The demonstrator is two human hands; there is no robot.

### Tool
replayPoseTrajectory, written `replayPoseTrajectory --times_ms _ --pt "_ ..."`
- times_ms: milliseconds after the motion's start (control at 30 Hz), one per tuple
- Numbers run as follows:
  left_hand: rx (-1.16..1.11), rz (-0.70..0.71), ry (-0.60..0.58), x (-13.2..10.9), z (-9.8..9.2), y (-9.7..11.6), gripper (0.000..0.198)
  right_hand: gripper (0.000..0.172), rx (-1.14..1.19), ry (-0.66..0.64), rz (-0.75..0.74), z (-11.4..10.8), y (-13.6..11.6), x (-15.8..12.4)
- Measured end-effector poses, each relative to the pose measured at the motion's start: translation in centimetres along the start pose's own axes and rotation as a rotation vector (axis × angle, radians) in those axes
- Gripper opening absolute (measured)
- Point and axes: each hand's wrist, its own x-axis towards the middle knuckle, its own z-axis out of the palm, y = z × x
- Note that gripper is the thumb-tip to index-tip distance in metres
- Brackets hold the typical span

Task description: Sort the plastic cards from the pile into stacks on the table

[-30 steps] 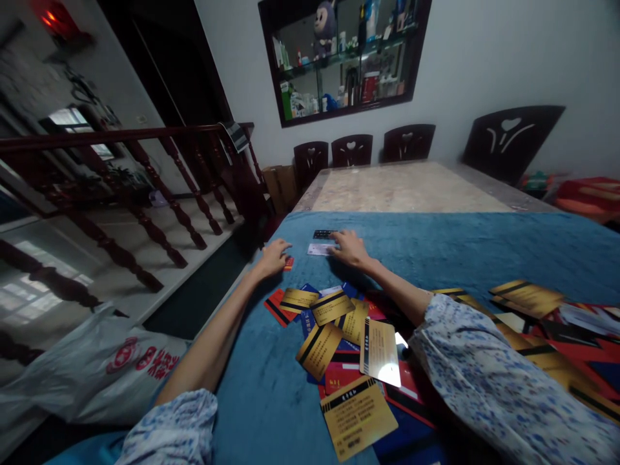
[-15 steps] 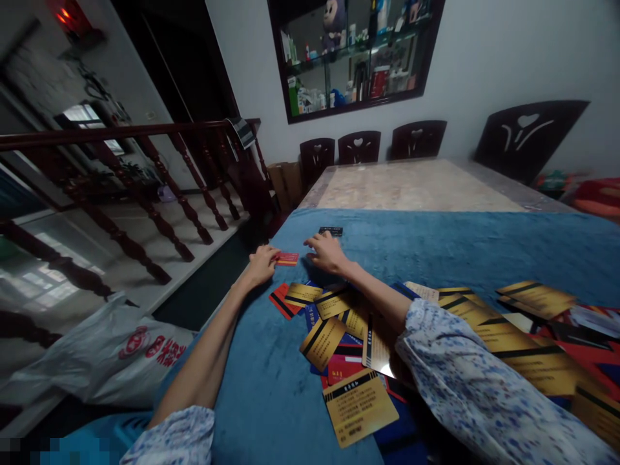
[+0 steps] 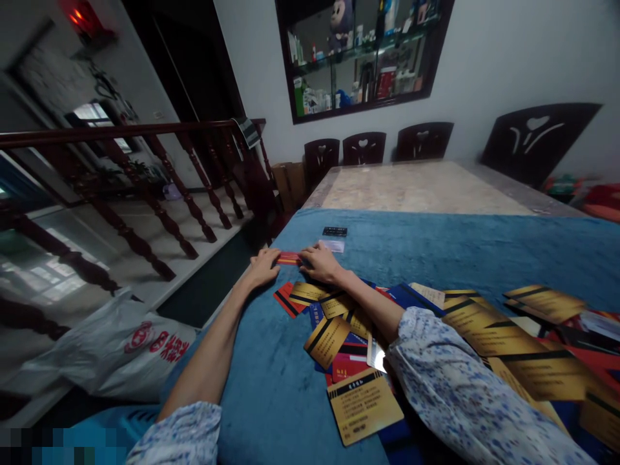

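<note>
A red card (image 3: 289, 258), perhaps a stack of them, lies on the blue cloth (image 3: 261, 361) between my two hands. My left hand (image 3: 265, 266) has its fingers closed on the left end. At the right end, my right hand (image 3: 320, 261) has curled fingers on the same card, partly covering it. Just beyond my right hand are a white card (image 3: 334, 246) and a black card (image 3: 335, 231). Nearer me, under my right forearm, spreads a loose pile of gold cards (image 3: 365, 407), with red and blue ones among them.
More gold cards (image 3: 504, 329) overlap at the right. The stone tabletop (image 3: 411, 187) shows past the cloth, with dark chairs (image 3: 421, 142) behind. A white plastic bag (image 3: 121, 349) sits left of the table, near a wooden railing (image 3: 145, 129).
My right hand has moved back toward me and slightly left, onto the red card's right end. The white card has come into sight behind it. My left hand stays at the left end.
</note>
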Motion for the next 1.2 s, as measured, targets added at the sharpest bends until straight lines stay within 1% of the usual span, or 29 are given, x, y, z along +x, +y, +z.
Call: replayPoseTrajectory --times_ms 233,333,467,600,767,933,1067,1200 --pt "-0.012 -0.018 -0.038 0.1 0.2 0.2 0.058 0.046 0.008 -0.013 0.027 0.6 0.4 -0.1" --pt "-0.017 0.002 -0.035 0.2 0.1 0.5 0.055 0.044 0.017 -0.015 0.031 0.6 0.4 -0.3" --pt "0.032 0.016 -0.040 0.3 0.0 1.0 0.049 0.040 0.017 -0.008 0.031 0.5 0.4 -0.5" --pt "0.072 0.017 -0.058 0.2 0.0 1.5 0.048 0.041 0.022 -0.001 0.035 0.2 0.5 -0.7" --pt "0.042 0.062 -0.030 -0.1 0.1 1.9 0.045 0.042 0.032 0.026 0.027 0.4 0.7 -0.8" --pt "0.000 0.100 -0.037 -0.3 0.2 1.9 0.043 0.035 0.043 -0.005 0.008 0.6 0.9 -0.9" --pt "-0.015 0.124 -0.050 -0.4 0.2 1.8 0.041 0.034 0.047 0.003 0.018 0.3 0.8 -1.0" --pt "-0.022 0.157 -0.053 -0.4 0.1 1.8 0.038 0.034 0.046 -0.001 -0.019 -0.2 0.7 -1.2"
